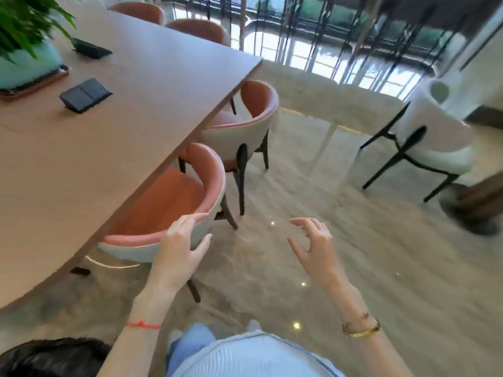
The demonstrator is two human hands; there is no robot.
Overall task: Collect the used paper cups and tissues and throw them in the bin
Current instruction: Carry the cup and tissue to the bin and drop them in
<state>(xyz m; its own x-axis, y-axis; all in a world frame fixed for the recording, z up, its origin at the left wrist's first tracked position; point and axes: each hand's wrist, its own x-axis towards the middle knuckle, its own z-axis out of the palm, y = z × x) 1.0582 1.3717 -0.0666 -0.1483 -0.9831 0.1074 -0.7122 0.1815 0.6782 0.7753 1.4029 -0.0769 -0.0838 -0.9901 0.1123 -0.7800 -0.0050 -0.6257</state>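
No paper cup, tissue or bin shows in the head view. My left hand (181, 246) hovers with relaxed, slightly spread fingers just beside the back of the nearest orange chair (168, 202), holding nothing. My right hand (313, 246) is raised over the glossy floor to the right, fingers loosely curved and apart, also holding nothing. A red string sits on my left wrist and a gold bracelet on my right.
A long wooden table (136, 112) fills the left, with two black pop-up socket boxes (85, 95) and a potted plant (24, 50). Orange chairs line its edge. A white chair (424, 137) stands at right. Open floor lies ahead; windows at the back.
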